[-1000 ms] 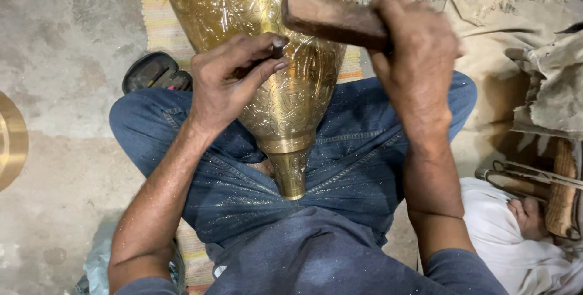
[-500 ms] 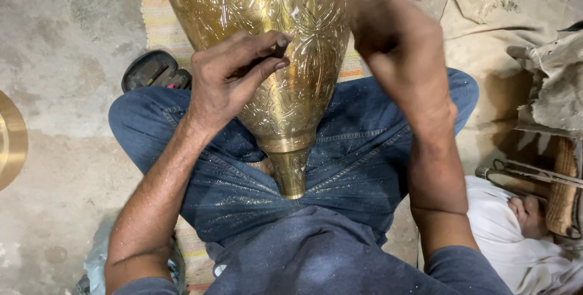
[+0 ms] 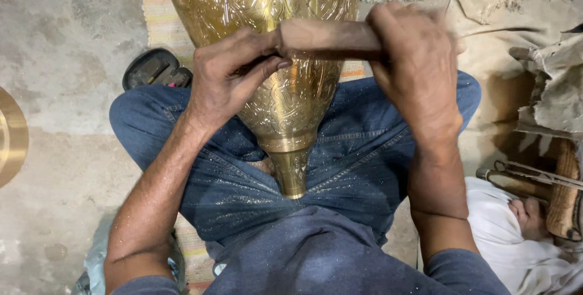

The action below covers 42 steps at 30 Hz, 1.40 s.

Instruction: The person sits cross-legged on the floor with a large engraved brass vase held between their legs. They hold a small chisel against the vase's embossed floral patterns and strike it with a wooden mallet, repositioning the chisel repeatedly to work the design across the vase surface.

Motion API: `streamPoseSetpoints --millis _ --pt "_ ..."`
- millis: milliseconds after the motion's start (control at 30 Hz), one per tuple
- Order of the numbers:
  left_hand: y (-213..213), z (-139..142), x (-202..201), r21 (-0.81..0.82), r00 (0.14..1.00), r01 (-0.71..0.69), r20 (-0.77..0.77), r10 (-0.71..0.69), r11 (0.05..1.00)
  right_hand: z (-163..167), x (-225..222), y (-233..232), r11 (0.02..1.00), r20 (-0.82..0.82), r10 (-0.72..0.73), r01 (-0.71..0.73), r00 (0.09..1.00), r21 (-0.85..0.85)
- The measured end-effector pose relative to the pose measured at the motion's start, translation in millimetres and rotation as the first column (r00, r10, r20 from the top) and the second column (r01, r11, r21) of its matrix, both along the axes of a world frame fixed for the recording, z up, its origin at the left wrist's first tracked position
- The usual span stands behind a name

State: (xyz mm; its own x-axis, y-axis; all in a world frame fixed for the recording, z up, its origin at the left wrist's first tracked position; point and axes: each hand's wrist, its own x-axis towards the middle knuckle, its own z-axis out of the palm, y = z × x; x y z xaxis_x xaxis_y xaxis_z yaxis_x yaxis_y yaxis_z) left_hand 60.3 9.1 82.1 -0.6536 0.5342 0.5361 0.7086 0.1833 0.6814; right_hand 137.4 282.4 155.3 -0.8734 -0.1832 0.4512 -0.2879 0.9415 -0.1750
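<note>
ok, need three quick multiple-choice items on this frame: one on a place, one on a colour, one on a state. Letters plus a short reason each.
1. Where does the narrow end of the engraved vessel rest?
A. on the bare floor
B. in the person's lap, between the thighs
C. on the white cloth

2. What colour are the person's trousers?
A. blue
B. black
C. beige

3. What is the left hand doing?
A. lying flat and empty on the floor
B. gripping the sandal
C. pinching a thin dark tool against the vessel

Answers:
1 B, the neck points down between the crossed legs.
2 A, blue denim shows on both thighs.
3 C, thumb and fingers close on the tool at the vessel's face, while the right hand holds a wooden mallet across it.
</note>
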Motion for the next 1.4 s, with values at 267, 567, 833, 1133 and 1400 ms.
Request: streamPoseSetpoints --millis 267,567,833,1133,1400 --pt "3 6 0 0.012 0.999 0.037 0.004 -0.037 0.999 -9 3 7 1.000 0.062 0.009 -0.008 0.998 -0.017" --pt "1 15 2 0.006 0.999 0.041 0.030 -0.042 0.999 -5 15 3 0.960 0.117 0.012 0.021 0.993 -0.279" --pt "3 10 -2 -0.011 0.999 0.042 0.014 -0.042 0.999 -10 17 1 0.893 0.118 0.086 -0.024 0.989 -0.449" --pt "4 21 -3 -0.033 0.999 0.045 -0.026 -0.046 0.998 -5 17 -5 0.994 0.011 -0.092 0.091 0.996 0.065" --pt "3 23 0 -0.035 0.997 0.069 0.035 -0.067 0.997 -8 17 -9 0.920 0.248 -0.173 0.246 0.953 -0.304"
